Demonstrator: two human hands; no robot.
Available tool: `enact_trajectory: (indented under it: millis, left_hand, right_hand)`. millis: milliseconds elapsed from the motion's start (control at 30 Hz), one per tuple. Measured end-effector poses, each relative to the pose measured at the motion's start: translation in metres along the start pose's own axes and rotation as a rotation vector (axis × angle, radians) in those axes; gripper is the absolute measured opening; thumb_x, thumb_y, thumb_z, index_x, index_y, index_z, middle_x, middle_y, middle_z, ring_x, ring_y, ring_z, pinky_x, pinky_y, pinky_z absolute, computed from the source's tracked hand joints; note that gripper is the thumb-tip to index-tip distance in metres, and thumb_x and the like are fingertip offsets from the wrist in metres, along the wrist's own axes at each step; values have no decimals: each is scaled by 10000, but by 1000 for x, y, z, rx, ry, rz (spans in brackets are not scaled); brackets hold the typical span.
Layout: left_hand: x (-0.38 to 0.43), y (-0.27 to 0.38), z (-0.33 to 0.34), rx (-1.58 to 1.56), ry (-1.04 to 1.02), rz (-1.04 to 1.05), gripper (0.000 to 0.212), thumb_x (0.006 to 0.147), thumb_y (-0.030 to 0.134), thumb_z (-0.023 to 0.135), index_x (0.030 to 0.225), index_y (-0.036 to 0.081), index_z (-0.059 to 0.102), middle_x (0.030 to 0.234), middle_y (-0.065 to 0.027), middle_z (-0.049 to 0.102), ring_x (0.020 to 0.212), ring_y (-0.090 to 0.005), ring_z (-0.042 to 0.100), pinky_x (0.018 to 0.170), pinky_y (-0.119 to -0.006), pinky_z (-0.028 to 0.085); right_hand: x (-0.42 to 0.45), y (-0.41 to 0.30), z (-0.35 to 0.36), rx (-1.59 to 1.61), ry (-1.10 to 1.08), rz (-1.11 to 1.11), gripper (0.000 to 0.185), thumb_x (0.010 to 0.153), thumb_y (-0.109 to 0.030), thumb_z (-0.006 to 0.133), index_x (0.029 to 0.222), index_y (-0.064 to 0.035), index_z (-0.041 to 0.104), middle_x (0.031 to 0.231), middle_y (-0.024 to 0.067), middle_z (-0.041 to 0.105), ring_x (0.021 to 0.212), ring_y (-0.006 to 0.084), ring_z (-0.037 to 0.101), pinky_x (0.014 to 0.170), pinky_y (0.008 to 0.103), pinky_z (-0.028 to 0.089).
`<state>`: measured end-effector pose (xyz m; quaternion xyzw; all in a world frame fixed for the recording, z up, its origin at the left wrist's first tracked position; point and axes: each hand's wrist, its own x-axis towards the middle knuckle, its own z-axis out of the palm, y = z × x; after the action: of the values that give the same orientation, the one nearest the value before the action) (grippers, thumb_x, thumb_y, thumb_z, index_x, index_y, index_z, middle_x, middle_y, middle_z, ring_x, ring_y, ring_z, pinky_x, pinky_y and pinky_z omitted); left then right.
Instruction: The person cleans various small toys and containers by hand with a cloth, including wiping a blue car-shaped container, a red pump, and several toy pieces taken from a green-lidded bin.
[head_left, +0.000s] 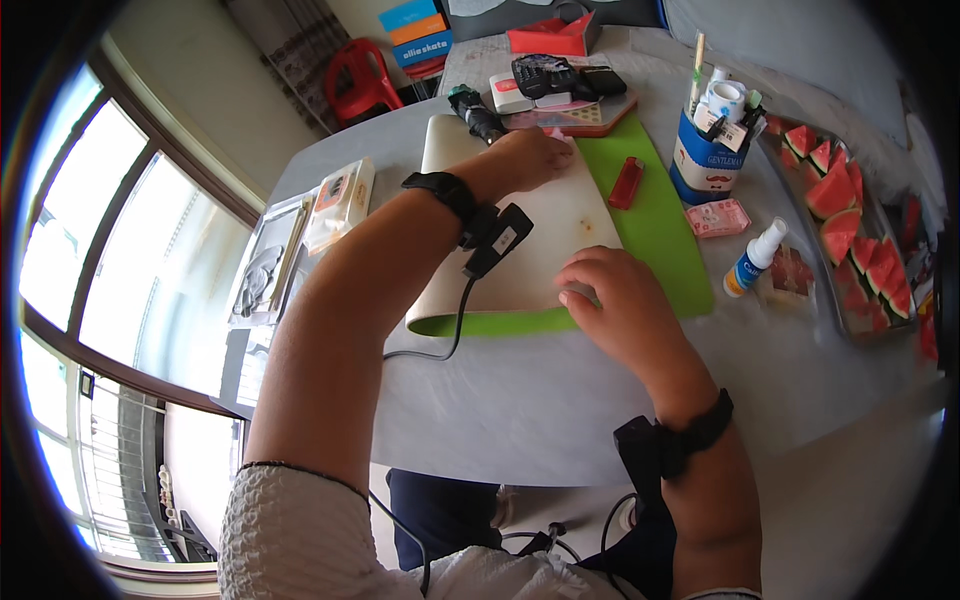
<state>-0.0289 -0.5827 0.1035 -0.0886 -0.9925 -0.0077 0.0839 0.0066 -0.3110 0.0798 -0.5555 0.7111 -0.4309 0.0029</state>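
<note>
A mat, cream on one side (517, 262) and green on the other (660, 217), lies folded over on itself on the table, cream face up. At the far end of the cream flap is my left hand (531, 159), its fingers curled down near the flap's right edge. A small pinkish bit shows beside those fingers; whether they grip anything is hidden. Nearer to me, my right hand (622, 300) is over the flap's near right corner, thumb and fingers apart, with nothing seen between them. Beside the flap, a red lighter (626, 183) rests on the green part.
A dark handheld tool (477, 116) lies at the mat's far edge. To the right stand a pen holder (709, 161), a pink packet (718, 218), a spray bottle (756, 257) and a metal tray (825, 289) of watermelon slices. Wipes (341, 199) lie left.
</note>
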Motion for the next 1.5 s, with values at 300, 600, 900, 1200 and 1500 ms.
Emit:
enact_trajectory:
  millis: [300,600,900,1200,1500]
  left_hand:
    - [-137,100,-56,-427,-228,-14,359,773,108,652,1125,146,713,1029,-96,619,952,-300,609,851,-355,502]
    - [-266,142,-66,-423,262,-453,429,772,13,742,1176,130,664,1118,-84,571,1054,-238,592,882,-331,514]
    - [-302,145,-13,-849,539,-870,462,832,149,756,1232,14,568,998,-40,637,926,-96,582,800,-268,495]
    - [-245,189,-67,-167,433,-353,366,756,31,737,1108,46,640,1021,-118,640,906,-283,640,795,-345,543]
    - [-228,196,-22,140,139,-385,544,822,-1,554,1338,171,532,1167,-51,569,1132,-269,524,929,-361,485]
  right_hand:
    - [4,7,1,8,-16,83,111,793,-122,676,883,-60,701,927,135,677,871,343,645,762,406,522]
    - [2,6,1,113,-38,155,155,809,-146,679,922,-43,706,951,144,690,867,302,665,771,362,522]
    - [-6,17,-7,-105,49,15,420,668,-256,827,996,-30,694,1091,143,662,1032,315,617,897,374,491]
    - [-13,23,0,-254,165,110,603,642,-329,847,1140,-53,647,1212,180,599,1155,347,536,981,405,444]
    - [-7,13,-10,-293,20,38,516,666,-258,825,1112,-57,662,1113,146,646,1035,331,583,911,397,481]
